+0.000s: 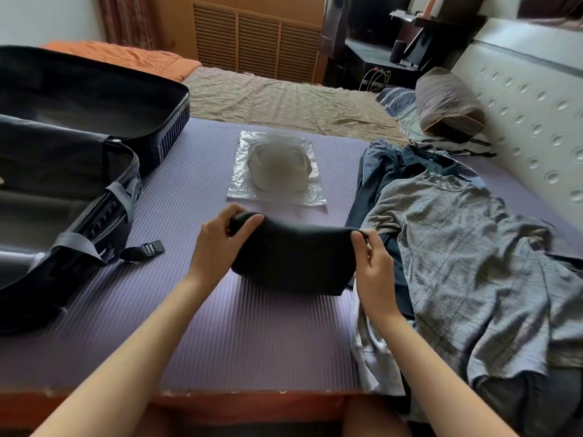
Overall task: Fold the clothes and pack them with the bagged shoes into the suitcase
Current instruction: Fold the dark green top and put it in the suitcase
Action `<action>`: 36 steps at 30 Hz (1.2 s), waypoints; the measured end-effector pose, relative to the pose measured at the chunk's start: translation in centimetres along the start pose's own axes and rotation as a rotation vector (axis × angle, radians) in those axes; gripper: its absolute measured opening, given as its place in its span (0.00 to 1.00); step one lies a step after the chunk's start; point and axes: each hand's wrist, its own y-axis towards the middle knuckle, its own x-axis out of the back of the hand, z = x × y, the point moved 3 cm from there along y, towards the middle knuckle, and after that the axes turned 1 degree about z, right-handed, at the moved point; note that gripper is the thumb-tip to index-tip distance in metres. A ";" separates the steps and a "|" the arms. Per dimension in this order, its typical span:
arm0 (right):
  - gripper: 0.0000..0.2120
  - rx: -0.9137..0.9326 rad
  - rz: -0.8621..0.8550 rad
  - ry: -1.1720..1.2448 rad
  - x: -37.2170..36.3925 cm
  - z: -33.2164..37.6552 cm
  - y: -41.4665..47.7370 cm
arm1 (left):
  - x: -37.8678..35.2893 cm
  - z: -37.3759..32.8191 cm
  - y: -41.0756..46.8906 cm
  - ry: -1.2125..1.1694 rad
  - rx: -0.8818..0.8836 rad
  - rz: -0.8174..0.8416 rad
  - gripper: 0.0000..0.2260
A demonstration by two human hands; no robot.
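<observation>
Nearest, on the purple ribbed foam mat (252, 335), two bare arms reach in. The left hand (217, 244) and the right hand (375, 269) are apart, each pinching one end of a folded black cloth bundle (293, 257), thumbs on the near side. Whether its lower edge rests on the mat, I cannot tell. At three o'clock from the bundle a crumpled grey checked shirt (473, 272) lies spread over a dark blue garment (375, 175). At nine o'clock sits an open black soft-sided suitcase (151, 127), its grey strap buckle (155, 246) lying on the mat. At twelve o'clock, just beyond the bundle, pale shoes lie in a clear plastic bag (277, 168). Farther, at two o'clock, a brown striped pillow (448, 102) leans against the headboard.
</observation>
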 end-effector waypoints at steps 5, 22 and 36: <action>0.17 -0.352 0.064 -0.094 -2.9 -4.3 3.4 | -3.4 4.6 3.5 0.097 0.413 0.093 0.19; 0.24 -0.331 -0.059 -0.079 -5.8 -4.8 0.6 | -3.9 5.1 -0.2 0.132 0.291 -0.006 0.27; 0.28 -0.061 0.084 -0.400 -5.7 -4.5 -0.9 | -5.3 3.9 -1.0 0.491 -0.129 0.032 0.22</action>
